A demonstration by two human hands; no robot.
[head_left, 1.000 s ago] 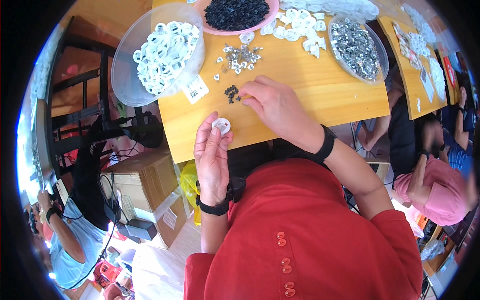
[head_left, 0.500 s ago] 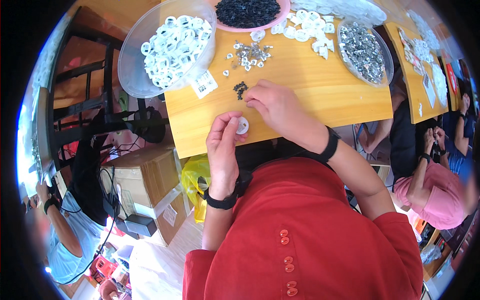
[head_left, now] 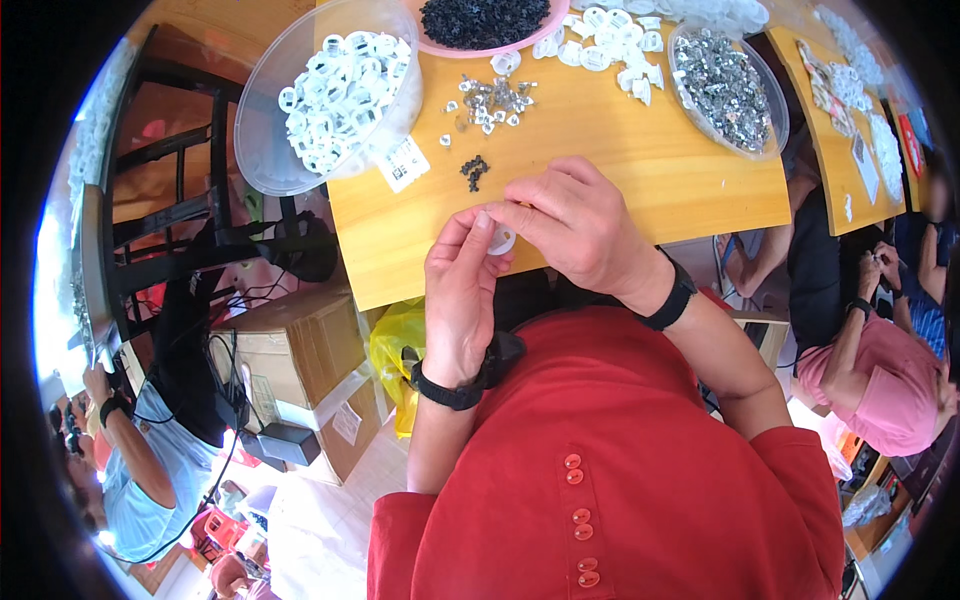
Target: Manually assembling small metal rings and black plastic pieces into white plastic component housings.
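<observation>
Between the thumb and fingers of my left hand (head_left: 468, 265) is a round white plastic part (head_left: 503, 241) with a small slot in it. My right hand (head_left: 570, 220) is closed in a pinch, its fingertips touching the top edge of that part; whatever it pinches is too small or hidden to name. Just beyond my hands a small cluster of black pieces (head_left: 474, 172) lies on the wooden table (head_left: 420, 250). Farther back is a loose pile of small shiny metal pieces (head_left: 495, 102).
A clear tub of white round parts (head_left: 345, 100) stands back left. Behind are a pink basin of black pieces (head_left: 485, 22), loose white parts (head_left: 615, 42) and a clear tub of metal pieces (head_left: 725, 90). A cardboard box (head_left: 300, 350) stands left. People sit at both sides.
My right hand has come from beside the black pieces down to the white round part. My left hand has shifted slightly right and up with it, and the two hands now meet.
</observation>
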